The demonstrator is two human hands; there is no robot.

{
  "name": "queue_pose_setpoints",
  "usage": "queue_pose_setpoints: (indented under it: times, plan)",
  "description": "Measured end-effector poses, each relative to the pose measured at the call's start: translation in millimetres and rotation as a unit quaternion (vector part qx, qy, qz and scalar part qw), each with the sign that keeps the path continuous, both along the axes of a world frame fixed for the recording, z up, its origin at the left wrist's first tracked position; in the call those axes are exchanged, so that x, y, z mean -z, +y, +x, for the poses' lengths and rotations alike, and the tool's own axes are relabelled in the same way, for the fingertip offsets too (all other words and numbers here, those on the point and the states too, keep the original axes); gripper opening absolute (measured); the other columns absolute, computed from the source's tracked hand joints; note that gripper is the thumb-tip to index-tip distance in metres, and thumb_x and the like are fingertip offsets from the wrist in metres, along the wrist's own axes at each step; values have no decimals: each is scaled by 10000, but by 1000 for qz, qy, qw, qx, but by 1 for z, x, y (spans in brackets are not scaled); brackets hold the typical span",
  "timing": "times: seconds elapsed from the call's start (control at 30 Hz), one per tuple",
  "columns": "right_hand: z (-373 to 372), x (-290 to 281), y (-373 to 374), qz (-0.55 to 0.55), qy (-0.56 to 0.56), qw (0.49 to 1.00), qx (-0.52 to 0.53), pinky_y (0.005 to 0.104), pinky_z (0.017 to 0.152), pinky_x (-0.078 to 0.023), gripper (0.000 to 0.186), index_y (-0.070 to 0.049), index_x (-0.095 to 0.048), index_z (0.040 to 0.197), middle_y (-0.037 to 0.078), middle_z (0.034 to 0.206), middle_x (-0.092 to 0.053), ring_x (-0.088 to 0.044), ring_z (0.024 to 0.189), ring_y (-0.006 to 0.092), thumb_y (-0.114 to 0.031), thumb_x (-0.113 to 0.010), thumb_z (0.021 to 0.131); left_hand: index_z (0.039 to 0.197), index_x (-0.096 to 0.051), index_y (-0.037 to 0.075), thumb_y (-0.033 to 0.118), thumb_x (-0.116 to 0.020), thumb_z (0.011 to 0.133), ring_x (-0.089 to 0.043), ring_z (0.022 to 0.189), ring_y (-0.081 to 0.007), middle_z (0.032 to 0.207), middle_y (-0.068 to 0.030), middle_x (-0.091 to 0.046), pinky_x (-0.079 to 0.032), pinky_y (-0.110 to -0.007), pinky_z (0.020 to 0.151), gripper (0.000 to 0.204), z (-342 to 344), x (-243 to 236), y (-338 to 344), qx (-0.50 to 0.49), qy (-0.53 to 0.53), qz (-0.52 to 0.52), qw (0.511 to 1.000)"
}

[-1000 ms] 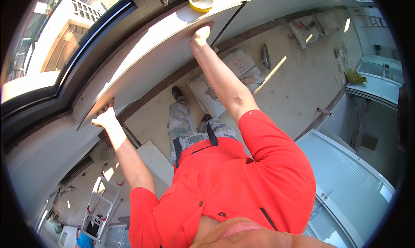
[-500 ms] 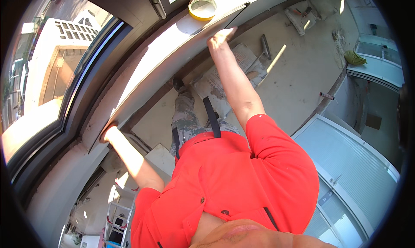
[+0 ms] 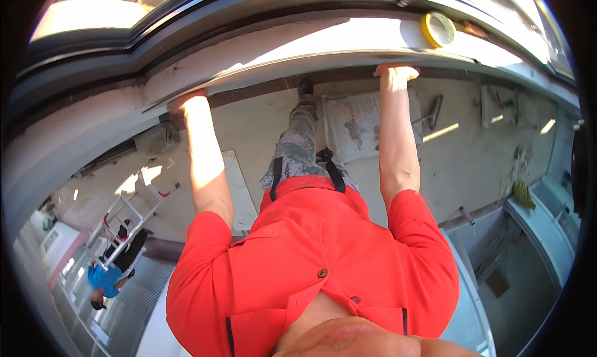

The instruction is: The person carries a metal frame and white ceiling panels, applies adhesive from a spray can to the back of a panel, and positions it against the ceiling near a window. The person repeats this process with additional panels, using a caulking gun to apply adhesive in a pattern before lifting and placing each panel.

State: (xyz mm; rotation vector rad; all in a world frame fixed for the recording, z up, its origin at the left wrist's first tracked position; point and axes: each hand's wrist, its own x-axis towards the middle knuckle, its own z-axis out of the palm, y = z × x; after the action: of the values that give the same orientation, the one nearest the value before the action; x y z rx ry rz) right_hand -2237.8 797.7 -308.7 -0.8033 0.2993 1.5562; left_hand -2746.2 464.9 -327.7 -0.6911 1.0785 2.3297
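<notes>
A long pale slab (image 3: 283, 63) runs along the window ledge, its thin edge facing me. My right hand (image 3: 397, 71) presses against the slab's front under its edge, right of centre, with the thumb and fingers spread apart. Further left, my left hand (image 3: 186, 100) touches the same slab near its left end; shadow and blur hide how its fingers lie. Both arms reach straight forward. A roll of yellow tape (image 3: 427, 31) rests on the ledge, beyond my right hand.
Below lie a flat printed sack (image 3: 351, 128), a T-shaped tool (image 3: 436, 112) and a pale board (image 3: 239, 186). At left, a person in blue (image 3: 104, 278) is by a metal ladder (image 3: 124, 209). A dark window frame (image 3: 205, 28) borders the ledge.
My view has turned, so the ledge now runs nearly level across the top. The person in blue has come into view at lower left. Both hands stay at the slab.
</notes>
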Motion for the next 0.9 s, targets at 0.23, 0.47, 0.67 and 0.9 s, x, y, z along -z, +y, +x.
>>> queue_pose_setpoints:
  times: [0.23,0.47,0.67,0.9]
  plan:
    - [-85,0,-20,16,7,988,-152,494,1235,-350,824,-94,-425,1610,148,1650,-431,-413,1503,344,-662,-281,1030,1597,-431,162,625,-318,1048,-367,1525,-329,1675,-97,-412,-256,-562,1240,727,31,-2,1,-22,-23,70,997]
    - [-221,32,-183,-49,49,953,-296,480,1241,-330,811,-112,-412,1621,126,1668,-412,-400,1516,328,-656,-312,1028,1586,-440,160,597,-326,1059,-416,1504,-311,1657,-93,-445,-306,-515,1243,694,140,3,52,-74,-104,142,982]
    - [-278,50,-174,-34,32,942,-332,468,1245,-313,802,-128,-400,1631,107,1682,-395,-389,1527,314,-650,-339,1026,1576,-453,157,563,-321,1072,-461,1478,-299,1642,-88,-473,-349,-479,1237,660,139,2,85,-110,-126,163,972]
    - [-207,46,-160,-38,4,944,-329,454,1251,-293,794,-146,-387,1643,85,1699,-376,-376,1539,298,-643,-370,1024,1571,-470,164,533,-365,1051,-475,1454,-318,1642,-84,-470,-366,-513,1209,647,158,-8,54,-177,-159,127,963]
